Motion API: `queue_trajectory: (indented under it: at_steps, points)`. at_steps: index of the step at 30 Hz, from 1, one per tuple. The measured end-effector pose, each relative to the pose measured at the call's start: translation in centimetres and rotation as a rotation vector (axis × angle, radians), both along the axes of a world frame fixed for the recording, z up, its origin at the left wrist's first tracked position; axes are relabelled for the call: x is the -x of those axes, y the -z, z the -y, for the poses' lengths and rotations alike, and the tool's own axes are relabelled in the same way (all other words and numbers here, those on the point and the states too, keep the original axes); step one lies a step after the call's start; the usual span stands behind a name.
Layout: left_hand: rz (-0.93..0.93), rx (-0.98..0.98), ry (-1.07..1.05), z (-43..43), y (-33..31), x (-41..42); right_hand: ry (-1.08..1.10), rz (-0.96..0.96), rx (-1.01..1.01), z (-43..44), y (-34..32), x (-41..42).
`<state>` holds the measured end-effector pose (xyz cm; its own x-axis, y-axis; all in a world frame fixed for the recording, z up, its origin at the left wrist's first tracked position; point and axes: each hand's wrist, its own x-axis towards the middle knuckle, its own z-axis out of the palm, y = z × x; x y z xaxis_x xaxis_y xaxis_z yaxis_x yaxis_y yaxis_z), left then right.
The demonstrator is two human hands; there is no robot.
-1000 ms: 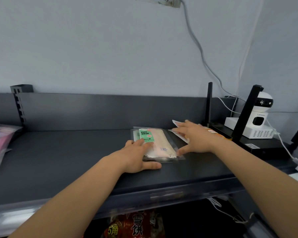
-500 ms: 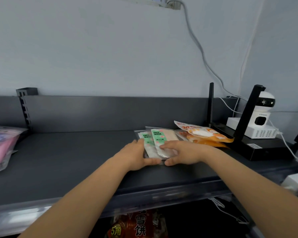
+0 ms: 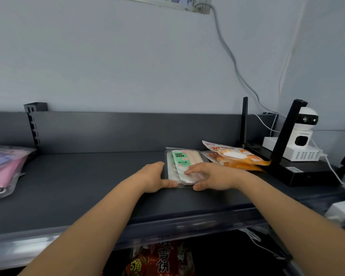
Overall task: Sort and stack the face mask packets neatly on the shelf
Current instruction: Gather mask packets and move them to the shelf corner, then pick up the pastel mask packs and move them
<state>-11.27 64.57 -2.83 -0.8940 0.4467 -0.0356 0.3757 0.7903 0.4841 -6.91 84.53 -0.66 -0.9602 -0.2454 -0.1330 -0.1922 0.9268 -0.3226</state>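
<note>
A small stack of clear face mask packets (image 3: 184, 159) with green "FACE MASK" labels lies on the dark grey shelf (image 3: 84, 186), right of centre. My left hand (image 3: 154, 176) cups the stack's left edge, its thumb along the front edge. My right hand (image 3: 213, 176) holds the stack's near right corner, fingers over the top packet and thumb at the front edge. Just right of the stack lie orange-and-white mask packets (image 3: 235, 156), overlapping one another. A pile of pink and purple packets (image 3: 2, 170) sits at the shelf's far left.
A black router (image 3: 299, 172) with upright antennas stands at the right end of the shelf, with a white camera (image 3: 305, 134) on a white box behind it. Cables run up the wall. Red snack bags (image 3: 161, 261) show on the level below.
My right hand left the orange packets and came to the green-labelled stack, where a second packet now lies on top. My left hand shifted from the stack's top to its left edge.
</note>
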Motion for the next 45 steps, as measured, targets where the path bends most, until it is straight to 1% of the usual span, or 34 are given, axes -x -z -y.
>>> queue_trajectory:
  at_steps: [3,8,9,12,18,20,22,26,28,31,36,40,42,45]
  points:
    - [-0.011,0.043,0.017,0.0,0.2,0.4,0.009,-0.017,0.021,0.3,0.1,-0.1]
    - [0.067,-0.106,0.063,0.4,0.1,0.4,0.001,-0.055,0.064,2.0,0.7,0.1]
    - [0.065,-0.1,0.056,0.4,0.0,0.3,0.004,-0.053,0.061,2.2,0.8,0.2]
    - [0.005,0.021,0.064,0.2,-0.1,0.4,0.011,-0.045,0.04,2.4,0.9,0.4]
    - [-0.074,0.333,0.08,0.3,-0.9,-0.9,0.021,-0.021,0.0,2.8,0.6,0.8]
    - [-0.14,0.412,0.076,1.4,-1.4,-1.6,0.016,-0.02,-0.046,3.2,0.2,0.9]
    - [-0.229,0.453,0.055,3.2,-2.2,-2.5,0.012,-0.074,-0.057,3.8,-0.3,1.0]
    - [-0.456,0.412,-0.041,9.2,-3.5,-4.8,-0.054,-0.333,-0.012,7.5,-1.5,1.0]
    - [-0.551,0.394,-0.113,13.4,-3.6,-6.2,-0.132,-0.375,0.033,10.6,-1.9,0.7]
    - [-0.657,0.394,-0.224,21.1,-3.0,-8.2,-0.239,-0.376,0.08,16.5,-1.8,0.3]
    - [-0.694,0.333,-0.419,33.7,-1.8,-12.4,-0.342,-0.351,0.218,28.6,-1.2,-0.2]
    - [-0.614,0.255,-0.565,41.4,-0.6,-14.6,-0.325,-0.31,0.323,38.0,-0.7,-0.8]
    - [-0.577,0.221,-0.584,44.7,0.6,-14.8,-0.302,-0.283,0.305,41.5,0.0,-0.9]
    - [-0.495,0.151,-0.554,48.0,1.9,-14.4,-0.265,-0.257,0.276,45.5,0.8,-1.4]
